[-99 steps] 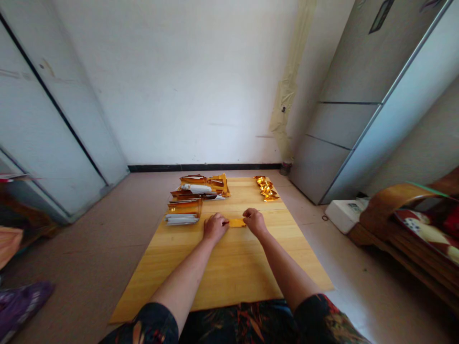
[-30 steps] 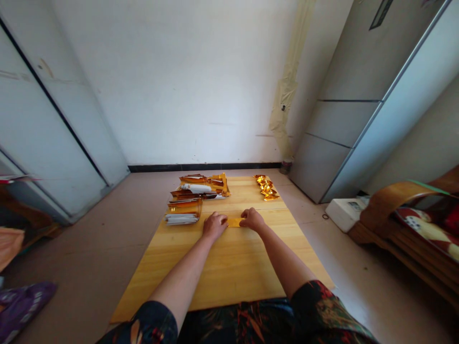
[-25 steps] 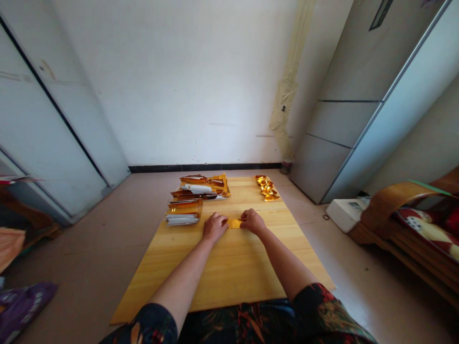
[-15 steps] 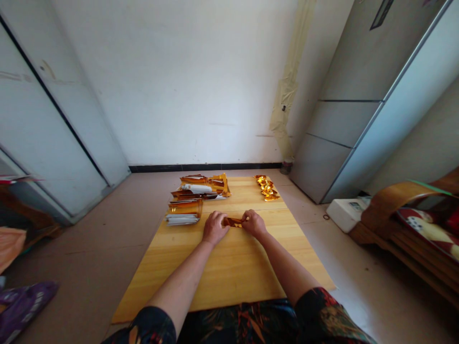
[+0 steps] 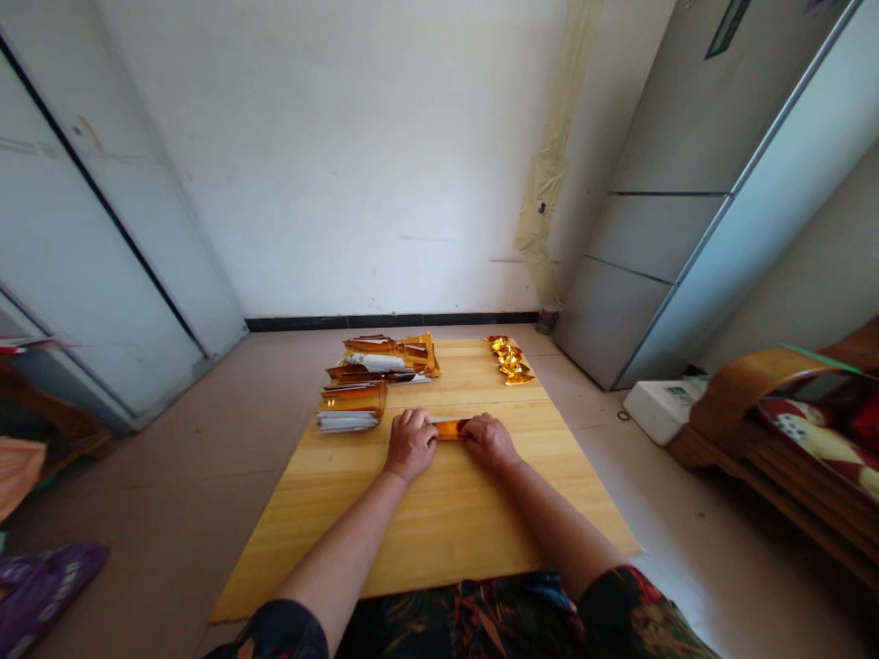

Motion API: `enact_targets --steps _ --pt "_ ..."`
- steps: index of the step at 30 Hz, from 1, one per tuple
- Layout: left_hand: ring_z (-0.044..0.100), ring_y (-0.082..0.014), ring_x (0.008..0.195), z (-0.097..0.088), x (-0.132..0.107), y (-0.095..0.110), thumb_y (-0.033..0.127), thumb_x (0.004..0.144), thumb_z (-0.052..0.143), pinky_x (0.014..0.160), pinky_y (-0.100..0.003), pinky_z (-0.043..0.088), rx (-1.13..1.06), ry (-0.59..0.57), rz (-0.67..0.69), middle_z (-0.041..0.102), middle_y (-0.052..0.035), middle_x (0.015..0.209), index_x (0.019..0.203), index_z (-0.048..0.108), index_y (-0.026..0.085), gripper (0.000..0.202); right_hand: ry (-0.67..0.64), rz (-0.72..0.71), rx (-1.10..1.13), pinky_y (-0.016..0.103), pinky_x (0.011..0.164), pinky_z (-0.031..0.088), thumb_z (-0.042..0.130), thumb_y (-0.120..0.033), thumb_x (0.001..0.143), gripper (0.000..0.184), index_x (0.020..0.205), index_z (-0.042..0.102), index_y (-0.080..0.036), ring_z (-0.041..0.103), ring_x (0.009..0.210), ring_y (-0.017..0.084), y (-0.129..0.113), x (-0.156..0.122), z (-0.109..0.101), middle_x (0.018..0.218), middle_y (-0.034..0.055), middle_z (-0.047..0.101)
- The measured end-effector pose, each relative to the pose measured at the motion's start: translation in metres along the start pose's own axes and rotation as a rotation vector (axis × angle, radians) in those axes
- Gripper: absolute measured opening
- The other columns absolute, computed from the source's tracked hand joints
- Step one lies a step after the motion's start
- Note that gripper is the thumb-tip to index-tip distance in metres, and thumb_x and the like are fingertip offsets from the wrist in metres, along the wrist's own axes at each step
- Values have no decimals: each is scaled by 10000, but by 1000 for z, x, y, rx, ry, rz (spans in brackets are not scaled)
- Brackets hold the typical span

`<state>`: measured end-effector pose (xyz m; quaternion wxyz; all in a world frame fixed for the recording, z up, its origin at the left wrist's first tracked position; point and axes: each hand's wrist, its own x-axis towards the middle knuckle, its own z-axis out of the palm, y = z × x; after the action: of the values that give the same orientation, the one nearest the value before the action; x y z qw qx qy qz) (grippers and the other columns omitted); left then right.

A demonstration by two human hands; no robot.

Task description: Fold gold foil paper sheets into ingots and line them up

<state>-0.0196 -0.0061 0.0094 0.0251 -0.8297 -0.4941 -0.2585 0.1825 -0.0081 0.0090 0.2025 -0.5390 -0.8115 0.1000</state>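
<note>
A small strip of gold foil paper (image 5: 450, 427) lies on the wooden board (image 5: 439, 513) between my two hands. My left hand (image 5: 410, 442) rests at the strip's left end with its fingers curled down onto it. My right hand (image 5: 488, 440) presses the strip's right end, fingers closed over it. Most of the strip is hidden under my fingers.
Stacks of gold foil sheets (image 5: 353, 405) and more foil paper (image 5: 391, 357) sit at the board's far left. Several folded gold pieces (image 5: 509, 359) lie at the far right. A white appliance (image 5: 661, 409) and a wooden chair (image 5: 775, 412) stand to the right.
The flat yellow paper between my hands has been folded into a narrower, darker gold strip. Both hands have shifted slightly toward me and now press it flat on the board.
</note>
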Motion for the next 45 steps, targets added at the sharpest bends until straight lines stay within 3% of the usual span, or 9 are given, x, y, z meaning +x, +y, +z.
enact_targets --steps 5,11,17,23,31,38,45 --pt "457 -227 905 -6 -6 6 227 820 519 793 -382 317 82 -43 47 562 -75 875 752 670 226 166 -29 -23 80 272 849 397 591 -186 783 153 866 711 -232 565 921 177 2 -7 -4 992 54 676" --pt "462 -228 903 -6 -14 8 214 866 457 782 -372 335 132 -27 75 574 -80 896 824 666 227 214 -34 -33 72 265 855 391 572 -248 835 152 852 723 -246 561 938 172 5 -7 -1 988 47 668" --pt "518 -200 872 5 -12 1 194 880 447 794 -326 406 1 -103 89 628 -71 853 837 694 205 250 8 -73 38 234 788 385 588 -251 839 147 814 731 -226 561 848 147 6 -6 -2 885 37 652" --pt "584 -174 948 11 -1 -9 162 855 468 872 -286 447 -280 -138 -123 686 -45 945 952 704 198 258 -15 58 52 202 703 385 547 -252 865 204 766 710 -180 567 765 123 -1 -4 -8 809 38 642" --pt "612 -159 978 8 6 -4 208 868 459 893 -262 437 -358 -166 -260 705 -35 1019 975 703 203 267 -84 283 -40 193 678 374 495 -328 895 238 883 703 -214 602 817 131 -9 2 -14 910 42 675" --pt "591 -130 806 11 6 0 222 837 520 736 -223 395 -243 -149 -327 691 -4 843 814 661 201 145 -110 340 -107 209 628 352 520 -369 865 226 892 696 -229 618 808 142 -9 6 -13 918 26 697" --pt "576 -140 831 10 10 5 239 860 494 722 -238 362 -35 -254 -348 668 -11 852 818 617 206 134 -164 423 -115 217 626 360 531 -392 845 233 930 684 -238 624 826 157 -13 9 -19 915 30 703"
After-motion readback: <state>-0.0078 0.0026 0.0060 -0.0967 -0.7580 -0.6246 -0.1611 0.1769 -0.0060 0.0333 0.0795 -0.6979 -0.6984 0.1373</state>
